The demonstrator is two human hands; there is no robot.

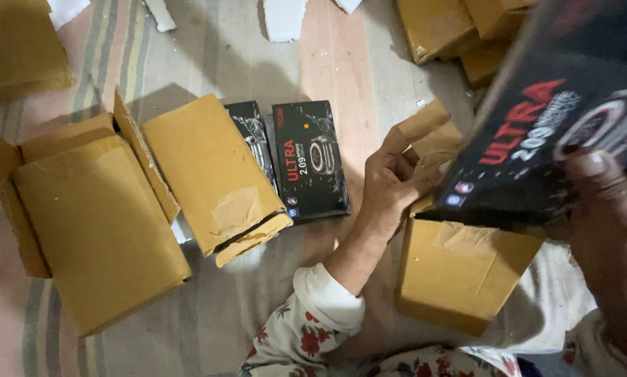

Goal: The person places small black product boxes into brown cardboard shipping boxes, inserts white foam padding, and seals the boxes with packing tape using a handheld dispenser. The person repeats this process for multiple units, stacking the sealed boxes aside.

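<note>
Gripping black box point(536, 132), right hand point(599, 202); left hand point(390, 185) on brown carton point(460, 272).

- The black box point(564, 132) at the upper right is made of glossy printed card, as are 2 flat black boxes point(310, 160) at centre.
- The brown cartons point(97, 230) are seen as matt, rough cardboard patched with smooth tape.
- The striped floor cloth point(209, 63) is woven and matt.
- The floral sleeve point(306, 328) is soft cloth.
</note>
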